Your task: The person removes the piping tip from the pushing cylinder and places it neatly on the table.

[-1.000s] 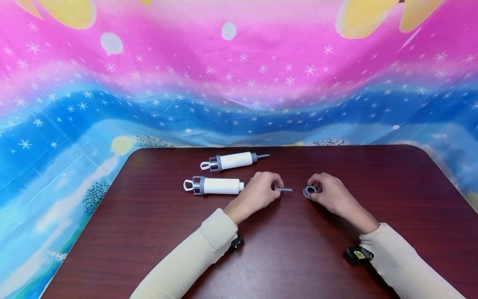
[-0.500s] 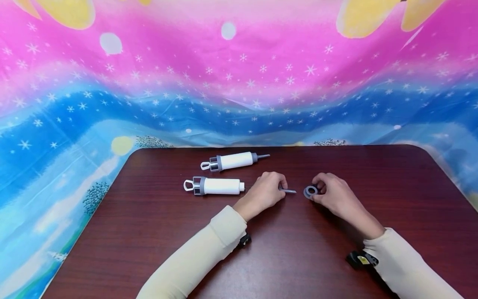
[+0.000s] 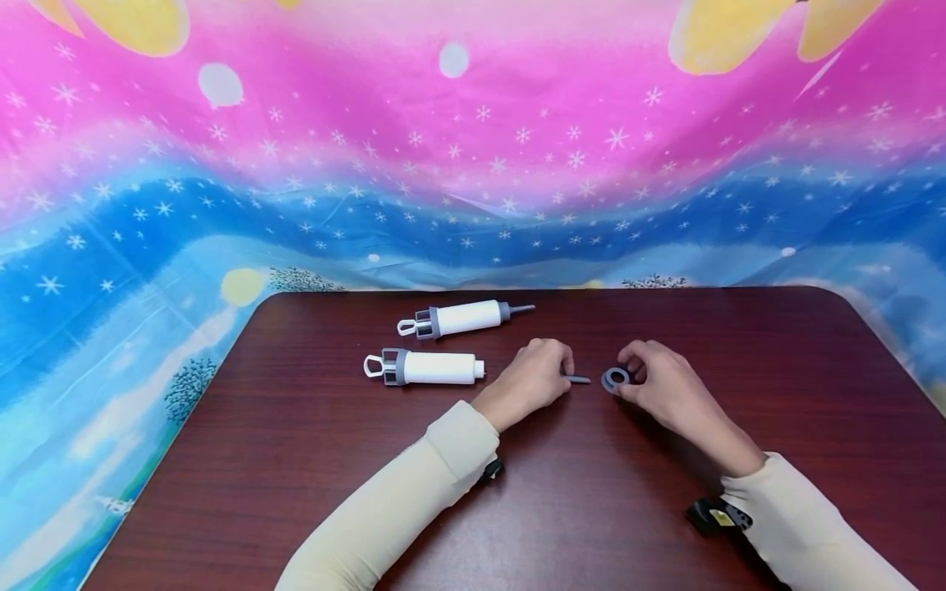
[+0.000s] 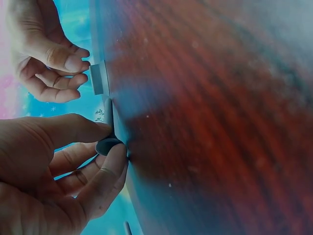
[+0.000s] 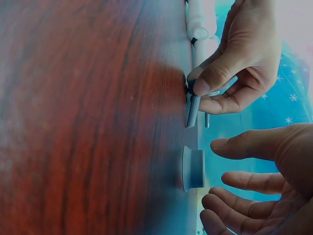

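Note:
In the head view my left hand (image 3: 528, 377) pinches a small grey nozzle (image 3: 580, 380) low over the table, its thin tube pointing right. The left wrist view shows thumb and fingers at the nozzle's wide round base (image 4: 108, 146). Just right of the tube's tip, a grey flanged ring (image 5: 197, 169) rests on the table, wide flange down. My right hand (image 3: 665, 384) is close around the ring; in the right wrist view its thumb and fingers are spread, with a gap between them and the ring.
Left of my left hand lies a white syringe-like tube (image 3: 439, 368) with a grey collar, a loop handle and a bare white tip. Behind it is a similar tube (image 3: 469, 317) with a grey nozzle fitted. A patterned cloth (image 3: 473, 164) hangs behind the dark wooden table (image 3: 591, 492).
My left hand has moved right with the nozzle, bringing its tip closer to the ring. My right hand has shifted slightly right and its fingers have loosened from the ring.

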`<state>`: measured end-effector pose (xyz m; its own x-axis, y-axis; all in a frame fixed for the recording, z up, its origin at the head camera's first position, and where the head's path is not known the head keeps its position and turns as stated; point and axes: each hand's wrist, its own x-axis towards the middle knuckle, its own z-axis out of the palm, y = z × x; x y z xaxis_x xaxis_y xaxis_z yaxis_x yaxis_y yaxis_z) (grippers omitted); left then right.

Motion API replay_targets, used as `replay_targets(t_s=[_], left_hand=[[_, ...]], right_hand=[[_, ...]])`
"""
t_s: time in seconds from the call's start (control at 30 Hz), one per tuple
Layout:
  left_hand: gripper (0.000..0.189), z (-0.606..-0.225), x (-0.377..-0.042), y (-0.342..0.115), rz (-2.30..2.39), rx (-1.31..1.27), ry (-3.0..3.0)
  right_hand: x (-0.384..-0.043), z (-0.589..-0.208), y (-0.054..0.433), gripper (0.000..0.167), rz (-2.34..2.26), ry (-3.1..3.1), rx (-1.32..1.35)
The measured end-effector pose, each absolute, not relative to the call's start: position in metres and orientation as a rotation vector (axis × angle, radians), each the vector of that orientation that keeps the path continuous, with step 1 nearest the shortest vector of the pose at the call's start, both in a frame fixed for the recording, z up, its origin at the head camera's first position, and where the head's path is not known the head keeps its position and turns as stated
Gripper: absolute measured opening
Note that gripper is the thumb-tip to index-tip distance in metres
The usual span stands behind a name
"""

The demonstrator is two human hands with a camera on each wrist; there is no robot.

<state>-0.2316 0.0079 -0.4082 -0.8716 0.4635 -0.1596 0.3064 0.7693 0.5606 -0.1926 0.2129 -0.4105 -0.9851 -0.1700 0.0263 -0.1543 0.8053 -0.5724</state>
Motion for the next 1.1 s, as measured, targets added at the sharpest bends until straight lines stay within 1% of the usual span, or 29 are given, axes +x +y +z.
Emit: replay_targets(t_s=[0.47, 0.7, 0.9, 1.1], left_hand=[[0.006, -0.4104, -0.2328, 0.0076, 0.74, 0.61, 2.684], [0.009, -0.4097, -0.2331, 0.0077, 0.743, 0.612, 2.685], [0.006, -0.4076, -0.2316, 0.0073, 0.689, 0.624, 2.701], [0.016, -0.4035, -0.2264, 0.0063, 0.603, 0.645, 2.782]], right_hand=[[-0.1922, -0.4113, 0.2132, 0.03, -0.947, 2.97, -0.286], [-0.1925, -0.4105, 0.2124, 0.031, -0.945, 2.97, -0.283], [-0.1925, -0.41, 0.2127, 0.031, -0.944, 2.97, -0.274], [-0.1927, -0.41, 0.214, 0.033, -0.932, 2.984, -0.268]])
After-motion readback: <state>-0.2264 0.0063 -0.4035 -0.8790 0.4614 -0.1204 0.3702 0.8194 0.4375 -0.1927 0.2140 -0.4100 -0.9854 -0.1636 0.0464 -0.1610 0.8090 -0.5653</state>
